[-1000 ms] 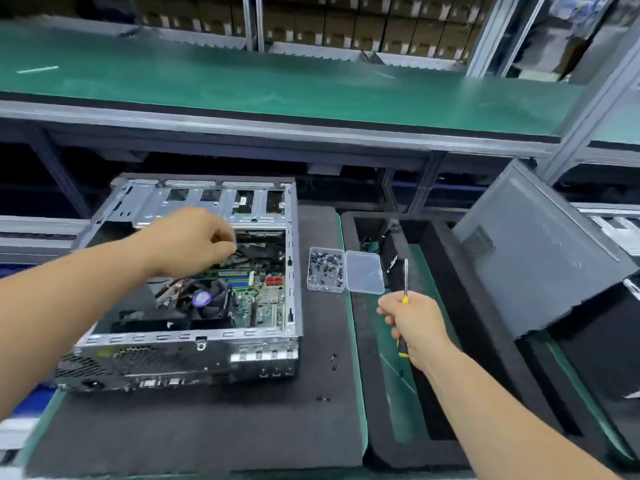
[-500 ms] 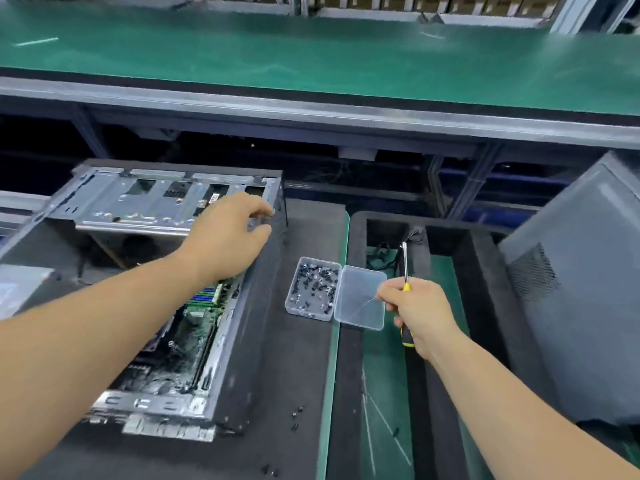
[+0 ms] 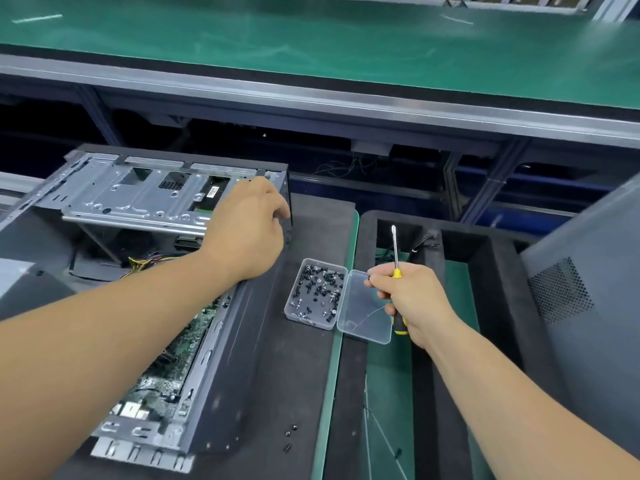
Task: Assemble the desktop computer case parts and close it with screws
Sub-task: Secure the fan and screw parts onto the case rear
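The open grey metal computer case [image 3: 145, 271] sits tipped at frame left, the left hand [image 3: 247, 230] gripping its upper right corner — a slip could drop it onto the black foam tabletop [image 3: 294, 368]. The right hand [image 3: 408, 299] clutches the yellow-handled screwdriver [image 3: 396, 271] just beside the clear plastic box of black screws [image 3: 315, 292] — a nudge could scatter them.

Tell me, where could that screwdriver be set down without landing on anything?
Bare dark mat lies between the computer case and the green strip, below the screw box; three loose screws sit at its near end. The green tray floor also looks bare. Around the box it is crowded.
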